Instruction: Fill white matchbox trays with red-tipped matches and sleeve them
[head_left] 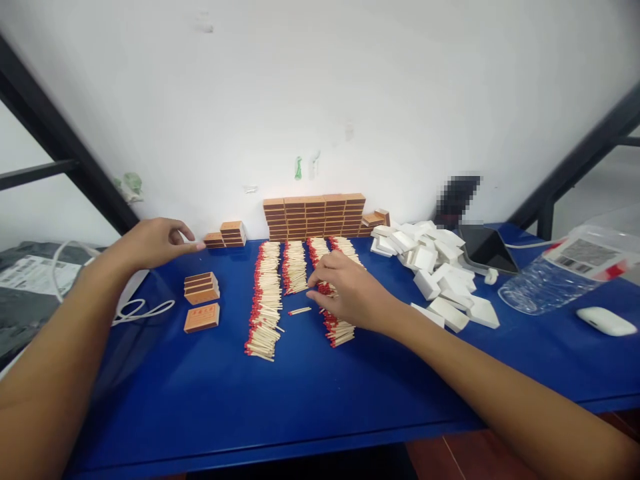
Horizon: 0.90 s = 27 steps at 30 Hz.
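Observation:
My left hand (157,243) hovers at the left with thumb and fingers apart, nothing in it. Near its fingertips is a small stack of orange matchboxes (233,233) against the wall; more matchboxes (201,288) and a single flat matchbox (202,318) lie below. My right hand (345,290) is over the rows of red-tipped matches, its thumb and forefinger slightly apart and no match visible between them. Beside its fingertips are the short row of matches (295,267) and one loose match (300,311). A long row of matches (265,300) lies to the left. The hand partly covers two right-hand rows.
A wall of stacked matchboxes (315,217) stands at the back of the blue table (300,407). White inner trays (440,267) are heaped to the right. Farther right are a dark phone-like device (489,248), a clear plastic bottle (545,287) and a white case (606,321). A white cable (145,310) lies left.

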### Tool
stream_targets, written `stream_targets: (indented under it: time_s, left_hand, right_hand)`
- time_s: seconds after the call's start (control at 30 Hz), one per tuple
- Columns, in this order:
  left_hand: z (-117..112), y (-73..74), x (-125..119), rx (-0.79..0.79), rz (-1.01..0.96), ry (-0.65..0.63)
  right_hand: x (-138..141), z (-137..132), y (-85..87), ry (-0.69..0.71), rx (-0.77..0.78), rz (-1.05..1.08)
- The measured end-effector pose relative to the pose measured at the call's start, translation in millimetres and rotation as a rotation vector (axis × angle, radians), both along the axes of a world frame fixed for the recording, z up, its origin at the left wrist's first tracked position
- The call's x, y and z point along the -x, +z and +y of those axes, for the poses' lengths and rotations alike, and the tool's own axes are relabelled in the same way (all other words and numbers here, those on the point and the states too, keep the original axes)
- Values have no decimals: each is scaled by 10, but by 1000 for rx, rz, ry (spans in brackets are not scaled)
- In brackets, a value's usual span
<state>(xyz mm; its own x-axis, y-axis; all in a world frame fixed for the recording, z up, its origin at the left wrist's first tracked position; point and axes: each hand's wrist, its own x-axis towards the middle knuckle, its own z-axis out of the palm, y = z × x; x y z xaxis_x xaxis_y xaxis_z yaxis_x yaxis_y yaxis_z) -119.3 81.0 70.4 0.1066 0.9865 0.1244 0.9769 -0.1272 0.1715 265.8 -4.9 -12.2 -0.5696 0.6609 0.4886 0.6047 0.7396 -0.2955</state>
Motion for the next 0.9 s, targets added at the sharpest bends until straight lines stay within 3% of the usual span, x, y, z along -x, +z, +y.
stream_targets:
  time_s: [0.13, 0.23, 0.33, 0.6, 0.8, 0.9]
  left_hand:
    - [-408, 158, -162, 26, -38, -132]
    - [-674, 122, -232, 275, 11, -226]
    - [-828, 12, -247, 343, 74, -252]
    - [-844, -229, -211, 336, 44, -314]
    - [-857, -254, -315, 304, -103, -415]
    - [-860, -278, -498, 186, -248, -411]
  right_hand:
    - [-9, -6, 24, 31, 28, -34]
    - [-18, -4, 45, 35, 48, -31]
    - [-7, -7, 43, 42, 48, -35]
    - [-44, 60, 68, 19, 33, -15]
    - [-408, 231, 313, -250, -103, -81]
    - [-709, 265, 475, -362, 96, -247]
